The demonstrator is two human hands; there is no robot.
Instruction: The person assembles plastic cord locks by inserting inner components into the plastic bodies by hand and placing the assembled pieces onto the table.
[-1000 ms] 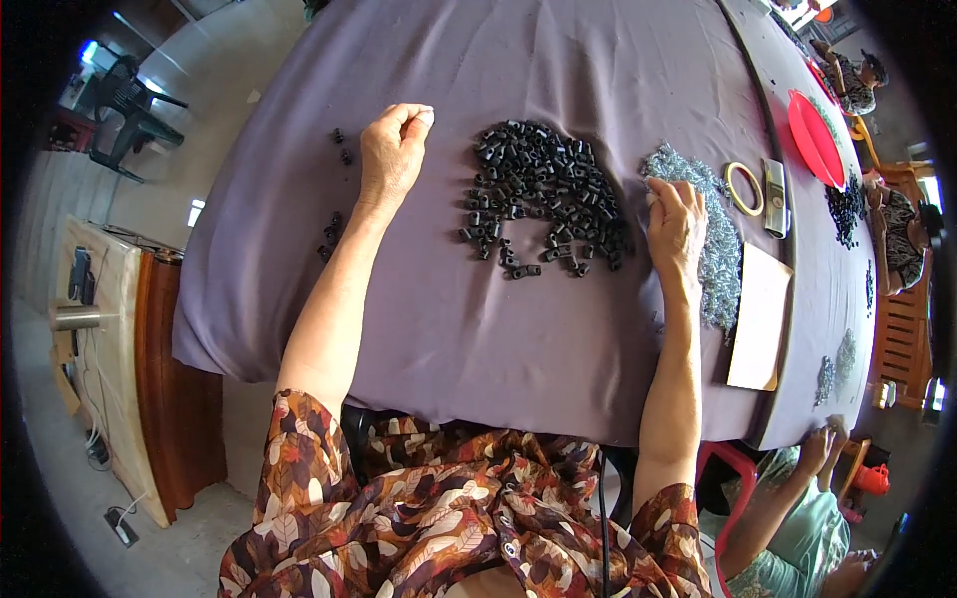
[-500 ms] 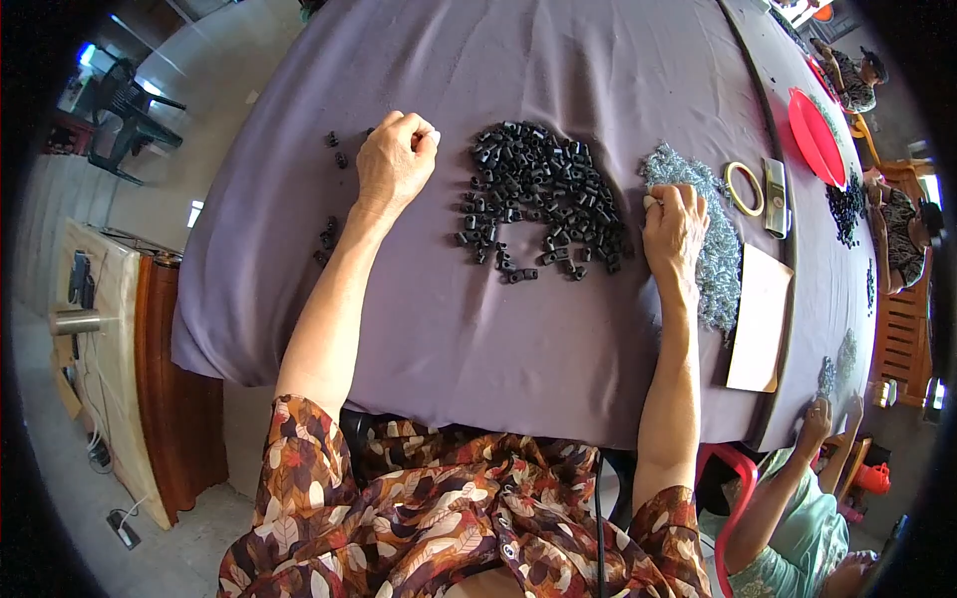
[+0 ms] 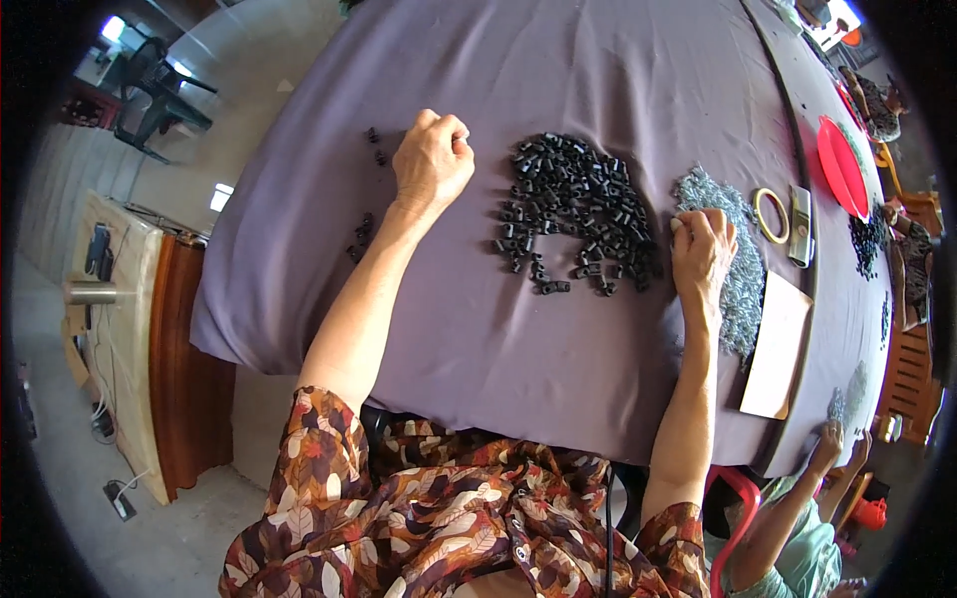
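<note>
My left hand (image 3: 432,165) is closed in a fist just above the cloth, to the left of a heap of small black plastic fittings (image 3: 578,194). What its fingers hold, if anything, is hidden. My right hand (image 3: 705,249) has its fingers bent and pressed together at the near-left edge of a pile of small silvery screw-like parts (image 3: 733,204). Anything in that grip is too small to make out. A few loose black fittings (image 3: 360,239) lie beyond my left forearm, with a couple more farther off.
A purple-grey cloth (image 3: 498,369) covers the table. Right of the silvery pile lie a tape ring (image 3: 771,215), a metal-looking bar (image 3: 801,227) and a pale card (image 3: 778,344). Farther right are a red basin (image 3: 842,167) and co-workers' hands (image 3: 829,448). A wooden cabinet (image 3: 184,369) stands left.
The whole scene has shifted right and slightly down in the picture as my head moved. Both hands keep nearly the same places relative to the piles.
</note>
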